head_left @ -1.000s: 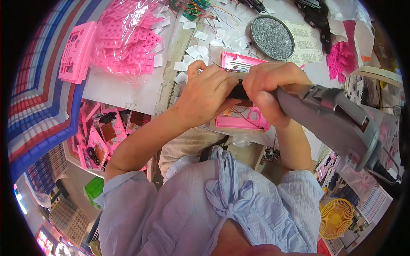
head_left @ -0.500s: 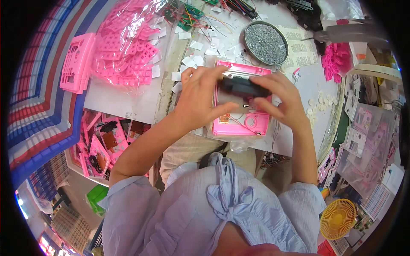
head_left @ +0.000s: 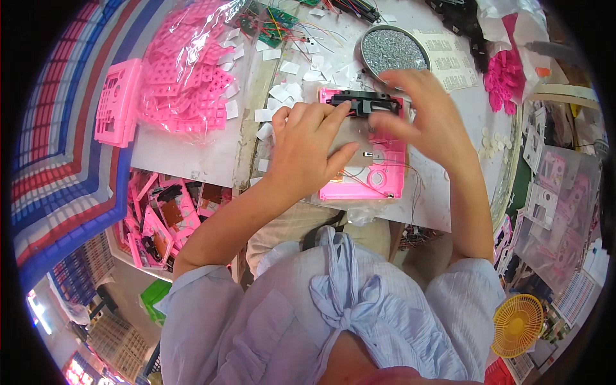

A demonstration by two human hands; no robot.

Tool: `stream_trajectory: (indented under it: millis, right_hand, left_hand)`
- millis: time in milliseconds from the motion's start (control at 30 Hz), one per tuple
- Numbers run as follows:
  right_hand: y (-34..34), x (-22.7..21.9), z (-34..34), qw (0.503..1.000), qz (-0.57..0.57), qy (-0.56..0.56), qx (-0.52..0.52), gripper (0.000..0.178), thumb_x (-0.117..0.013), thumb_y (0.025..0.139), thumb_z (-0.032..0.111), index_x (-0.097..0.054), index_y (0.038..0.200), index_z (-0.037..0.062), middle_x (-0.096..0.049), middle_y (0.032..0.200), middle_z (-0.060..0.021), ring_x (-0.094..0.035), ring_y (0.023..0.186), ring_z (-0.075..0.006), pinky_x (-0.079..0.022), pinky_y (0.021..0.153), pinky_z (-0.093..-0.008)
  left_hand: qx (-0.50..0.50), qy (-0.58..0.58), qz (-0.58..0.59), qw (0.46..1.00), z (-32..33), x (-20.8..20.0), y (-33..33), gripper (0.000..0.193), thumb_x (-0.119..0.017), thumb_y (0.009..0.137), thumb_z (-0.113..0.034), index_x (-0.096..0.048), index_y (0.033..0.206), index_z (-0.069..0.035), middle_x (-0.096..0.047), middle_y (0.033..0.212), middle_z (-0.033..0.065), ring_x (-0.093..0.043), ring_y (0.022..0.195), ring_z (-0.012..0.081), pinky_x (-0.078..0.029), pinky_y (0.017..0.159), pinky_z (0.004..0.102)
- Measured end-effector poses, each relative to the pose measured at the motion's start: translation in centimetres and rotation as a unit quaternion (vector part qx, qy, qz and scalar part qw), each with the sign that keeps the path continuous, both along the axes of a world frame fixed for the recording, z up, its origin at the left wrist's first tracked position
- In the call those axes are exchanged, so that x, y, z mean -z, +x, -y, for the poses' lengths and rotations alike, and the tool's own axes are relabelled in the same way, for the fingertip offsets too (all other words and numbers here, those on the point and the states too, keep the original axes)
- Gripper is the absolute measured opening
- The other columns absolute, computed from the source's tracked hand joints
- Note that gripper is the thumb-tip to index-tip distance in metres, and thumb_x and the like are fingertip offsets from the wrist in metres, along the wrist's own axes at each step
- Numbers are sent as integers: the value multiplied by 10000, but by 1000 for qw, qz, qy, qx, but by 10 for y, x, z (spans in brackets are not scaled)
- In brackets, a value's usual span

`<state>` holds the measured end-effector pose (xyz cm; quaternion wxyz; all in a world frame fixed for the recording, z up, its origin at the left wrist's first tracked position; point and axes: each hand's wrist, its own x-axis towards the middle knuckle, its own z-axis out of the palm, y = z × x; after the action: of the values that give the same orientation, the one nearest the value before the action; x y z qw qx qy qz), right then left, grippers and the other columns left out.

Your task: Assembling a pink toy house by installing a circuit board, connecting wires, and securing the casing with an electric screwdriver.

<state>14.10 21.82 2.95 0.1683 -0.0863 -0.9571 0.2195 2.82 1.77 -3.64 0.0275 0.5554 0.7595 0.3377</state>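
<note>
A pink plastic housing [head_left: 391, 176] lies on the table in front of me, with thin wires and a round ring inside it. Across its far end sits a black plastic mechanism [head_left: 372, 106], bar-shaped with a raised part. My left hand [head_left: 307, 138] rests over the housing's left side, fingers stretched out, its index fingertip touching the mechanism and the thumb apart. Slightly smeared by motion, my right hand [head_left: 431, 119] hovers over the housing's right edge. Its fingers are apart, near the round dish [head_left: 362, 59] of small silvery metal pieces, with nothing visible in them.
A clear bag of pink parts [head_left: 186, 83] lies at left, beside an upright pink case [head_left: 119, 102]. White paper bits [head_left: 280, 93], green circuit boards [head_left: 279, 22] and a printed sheet [head_left: 449, 61] lie behind. Small white discs [head_left: 494, 142] are at right; pink cases fill a box [head_left: 157, 224] below left.
The black mechanism has gone from between my hands down into the housing's far end. My right hand has let go of it and moved up and right toward the dish.
</note>
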Motion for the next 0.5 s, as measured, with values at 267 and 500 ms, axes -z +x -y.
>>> stream_trajectory:
  millis: [267,500]
  right_hand:
    - [17,42,6,997,-39,65,-3,381,-783,683,58,-655,1041,62,-652,1079,-81,-597,988,-313,-498,857,-432]
    - [15,-32,-19,986,-165,16,-5,400,-798,773,65,-589,1112,19,-613,1064,-106,-623,948,-270,-529,781,-369]
  left_hand:
    - [0,-1,-70,998,-7,-13,2,574,-746,802,-356,-643,1283,-61,-604,1109,77,-540,1036,267,-322,941,434]
    - [32,-45,28,998,-57,-33,-66,293,-760,783,-343,-728,951,-106,-683,1000,61,-622,975,265,-431,877,468]
